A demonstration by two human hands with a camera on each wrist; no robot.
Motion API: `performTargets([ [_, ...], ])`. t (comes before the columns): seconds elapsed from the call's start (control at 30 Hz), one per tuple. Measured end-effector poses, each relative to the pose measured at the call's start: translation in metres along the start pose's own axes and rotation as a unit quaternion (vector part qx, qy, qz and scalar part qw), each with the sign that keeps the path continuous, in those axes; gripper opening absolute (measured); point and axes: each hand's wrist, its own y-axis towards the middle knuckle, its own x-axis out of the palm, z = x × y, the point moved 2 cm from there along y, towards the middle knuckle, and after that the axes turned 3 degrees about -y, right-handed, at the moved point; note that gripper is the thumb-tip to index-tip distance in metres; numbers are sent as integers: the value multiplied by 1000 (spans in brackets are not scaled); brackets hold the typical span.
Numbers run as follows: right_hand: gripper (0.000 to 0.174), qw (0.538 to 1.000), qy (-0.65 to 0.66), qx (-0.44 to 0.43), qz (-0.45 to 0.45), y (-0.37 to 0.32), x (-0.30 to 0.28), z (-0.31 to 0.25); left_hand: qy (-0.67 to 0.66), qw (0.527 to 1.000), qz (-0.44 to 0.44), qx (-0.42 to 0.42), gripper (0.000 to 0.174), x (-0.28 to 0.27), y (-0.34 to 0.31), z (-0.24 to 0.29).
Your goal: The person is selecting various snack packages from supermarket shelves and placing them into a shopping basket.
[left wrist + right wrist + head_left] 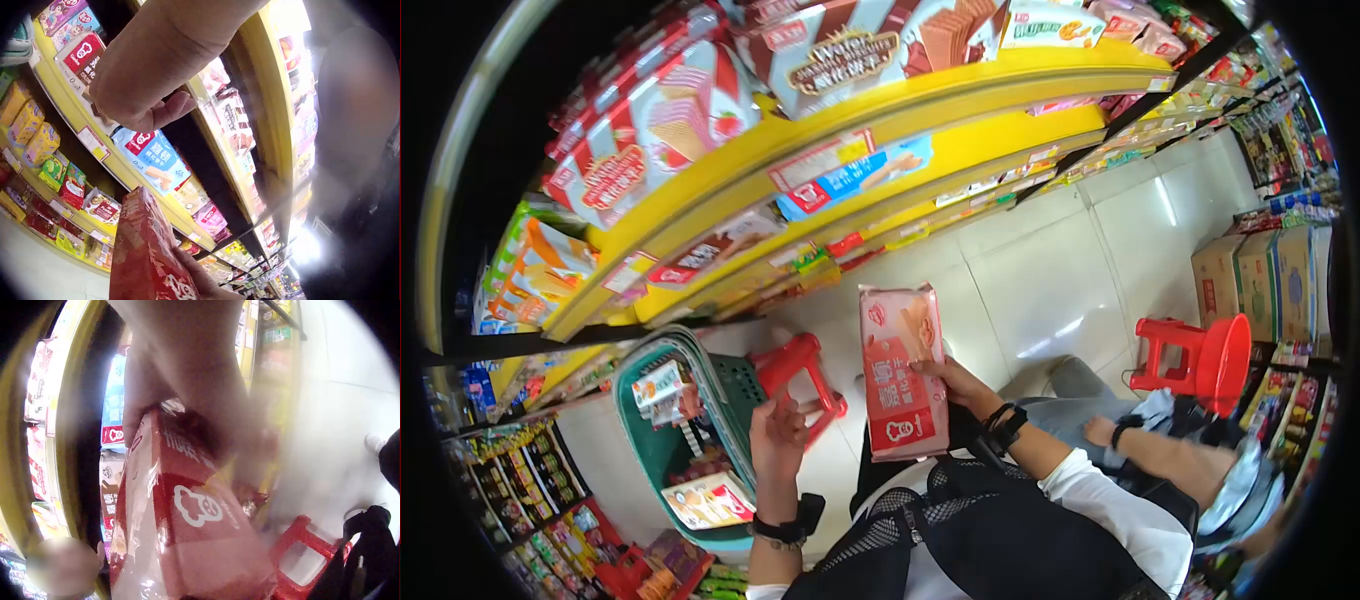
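My right hand (945, 377) grips a pink and red snack packet (902, 368) by its right edge and holds it upright in front of me; the packet (181, 525) fills the right wrist view under the fingers (140, 406). The left hand (777, 432) hangs free just left of the packet, fingers loosely curled, holding nothing. In the left wrist view the left hand (147, 81) hovers before the shelves, with the packet (147, 250) below it. A green shopping basket (740, 385) with several packets stands at the left.
Yellow shelves (880, 115) full of wafer and biscuit packs run along the left. A red stool (805, 375) stands beside the basket, another red stool (1195, 355) on the white tile floor at the right. Cardboard boxes (1260, 280) line the far right.
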Motion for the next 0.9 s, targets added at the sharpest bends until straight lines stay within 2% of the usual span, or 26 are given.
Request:
performTargets([
  [0.03, 36, 1000, -4, 7, -1, -1, -10, -4, -5, 1000, 18, -4, 35, 9, 4, -10],
  [0.1, 37, 999, -6, 44, -2, 2, -37, -12, 35, 999, -3, 12, 37, 28, 16, -28],
  [0.2, 32, 1000, 9, 6, 8, 4, -60, -37, 25, 1000, 13, 5, 40, 52, 35, -56],
  [0.27, 31, 999, 13, 17, 30, 10, -84, -34, 38, 999, 21, -11, 39, 60, 50, -71],
  [0.5, 32, 995, 54, -10, 88, 31, -124, -20, 119, 991, 42, -37, 34, 64, 100, -114],
  [0.63, 32, 993, 29, -26, 109, 40, -144, -7, 162, 983, 55, -74, 38, 64, 124, -127],
  [0.9, 34, 986, 81, -51, 135, 60, -168, 16, 220, 966, 76, -116, 39, 58, 156, -148],
])
